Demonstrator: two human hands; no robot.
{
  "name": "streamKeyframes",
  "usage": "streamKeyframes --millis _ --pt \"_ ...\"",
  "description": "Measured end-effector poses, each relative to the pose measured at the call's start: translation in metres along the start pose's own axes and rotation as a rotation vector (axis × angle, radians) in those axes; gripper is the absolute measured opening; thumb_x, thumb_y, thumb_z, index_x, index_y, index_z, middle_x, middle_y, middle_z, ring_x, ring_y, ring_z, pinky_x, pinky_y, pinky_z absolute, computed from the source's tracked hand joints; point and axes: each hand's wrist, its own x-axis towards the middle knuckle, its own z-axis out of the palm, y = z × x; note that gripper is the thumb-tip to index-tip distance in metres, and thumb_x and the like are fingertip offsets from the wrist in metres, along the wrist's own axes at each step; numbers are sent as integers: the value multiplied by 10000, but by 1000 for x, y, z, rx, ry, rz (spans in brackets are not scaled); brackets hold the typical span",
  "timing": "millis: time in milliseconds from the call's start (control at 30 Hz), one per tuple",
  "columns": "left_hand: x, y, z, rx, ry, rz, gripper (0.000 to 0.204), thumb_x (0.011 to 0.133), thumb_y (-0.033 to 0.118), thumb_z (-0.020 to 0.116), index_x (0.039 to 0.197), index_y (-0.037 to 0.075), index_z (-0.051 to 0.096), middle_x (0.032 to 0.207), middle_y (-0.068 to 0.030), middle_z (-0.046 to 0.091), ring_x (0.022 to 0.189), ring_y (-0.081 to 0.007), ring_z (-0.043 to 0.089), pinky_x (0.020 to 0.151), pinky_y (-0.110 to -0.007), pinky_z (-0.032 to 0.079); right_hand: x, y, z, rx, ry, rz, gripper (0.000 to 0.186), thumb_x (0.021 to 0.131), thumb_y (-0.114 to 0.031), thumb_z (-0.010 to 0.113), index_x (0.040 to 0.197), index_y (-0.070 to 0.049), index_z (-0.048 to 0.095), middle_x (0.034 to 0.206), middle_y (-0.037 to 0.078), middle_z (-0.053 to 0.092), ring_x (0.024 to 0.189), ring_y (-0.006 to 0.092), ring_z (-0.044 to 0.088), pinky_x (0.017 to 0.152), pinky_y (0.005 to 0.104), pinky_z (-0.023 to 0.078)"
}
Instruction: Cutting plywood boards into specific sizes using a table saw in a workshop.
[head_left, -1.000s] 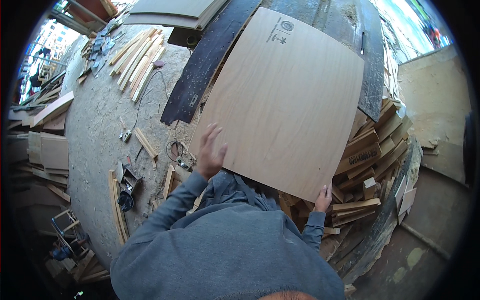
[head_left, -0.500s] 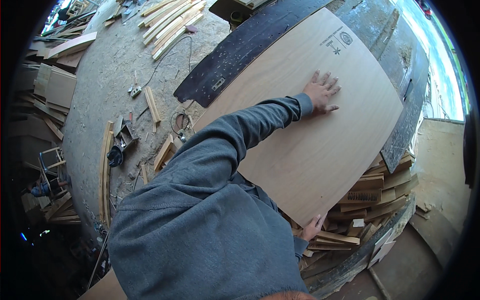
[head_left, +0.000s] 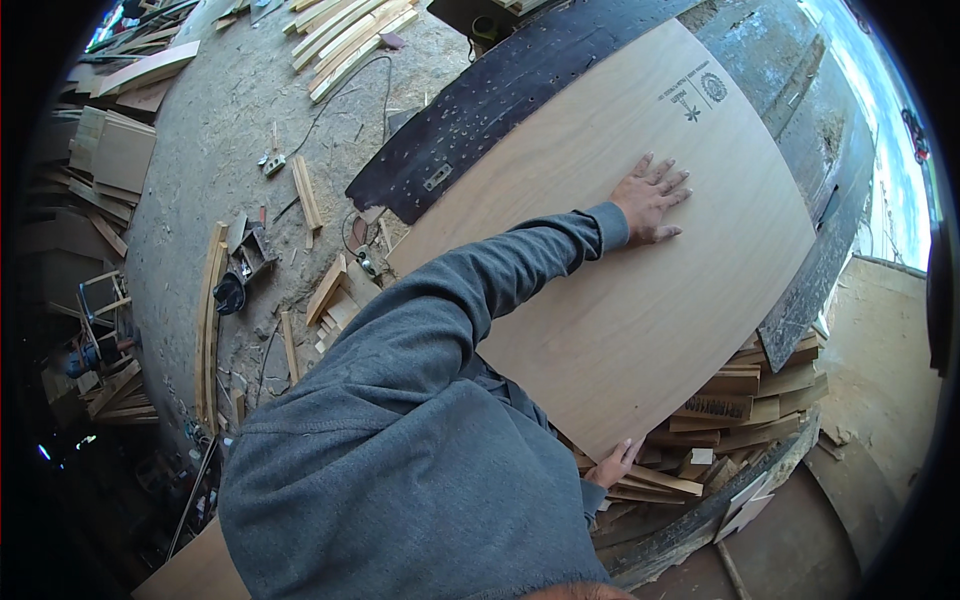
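I see a large pale plywood sheet (head_left: 610, 240) filling the frame from centre out to two o'clock, lying over a heap of offcut timber blocks (head_left: 740, 400) at four o'clock.

Left hand (head_left: 652, 200): flat on the sheet's face at about two o'clock, fingers spread wide, palm pressing, gripping nothing. The grey sleeve (head_left: 470, 300) crosses the sheet's near edge.

Right hand (head_left: 610, 465): at five o'clock, fingers curled under the sheet's near corner; I cannot tell how tightly they close on it.

Step in hand, in my judgement: positioning the sheet on the stack, one hand steadying the face, the other bearing the corner. The next move would call for a firmer purchase on an edge, since a flat palm cannot lift.

Surroundings: a dark perforated board (head_left: 480, 110) lies partly under the sheet's far edge at twelve o'clock. Loose wooden strips (head_left: 350, 40) lie at eleven, a cable (head_left: 330, 105) trails across the sawdust floor (head_left: 200, 200), and a power tool (head_left: 235, 285) sits at nine. The uneven blocks beneath could snag or tip the sheet.
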Motion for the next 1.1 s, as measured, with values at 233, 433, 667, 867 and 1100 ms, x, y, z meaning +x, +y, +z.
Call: streamKeyframes --millis 233,433,667,867,1100 --pt "7 -2 1 -3 7 -14 748 947 658 383 1546 213 333 1642 -42 212 1529 -266 112 1240 -501 31 11 4 -2 -81 -2 -78 502 1041 -161 464 1496 28 368 1487 176 460 1291 254 482 1093 343 353" --pt "21 0 -5 11 -28 -10 755 952 661 370 1558 215 301 1648 -39 193 1530 -264 105 1241 -496 23 16 -15 8 -32 16 -59 501 1033 -152 468 1492 28 377 1473 172 477 1277 241 493 1079 339 367" --pt "34 5 -8 45 -51 20 747 963 641 368 1568 214 268 1653 -43 171 1530 -268 106 1239 -498 27 27 -13 4 -62 49 -43 487 1028 -144 472 1466 55 402 1441 176 510 1263 248 516 1074 338 378" --pt "41 6 -9 65 -78 14 740 963 621 395 1564 204 285 1650 -51 182 1529 -279 113 1237 -501 28 36 -20 7 -26 34 -66 465 1011 -103 490 1443 59 437 1404 165 550 1239 223 540 1059 325 396" --pt "56 9 -4 122 -68 -9 734 962 628 398 1569 236 271 1654 -30 171 1531 -256 109 1242 -473 32 43 -16 10 -56 100 -95 457 1006 -88 494 1440 47 445 1387 187 569 1234 232 559 1043 326 415"
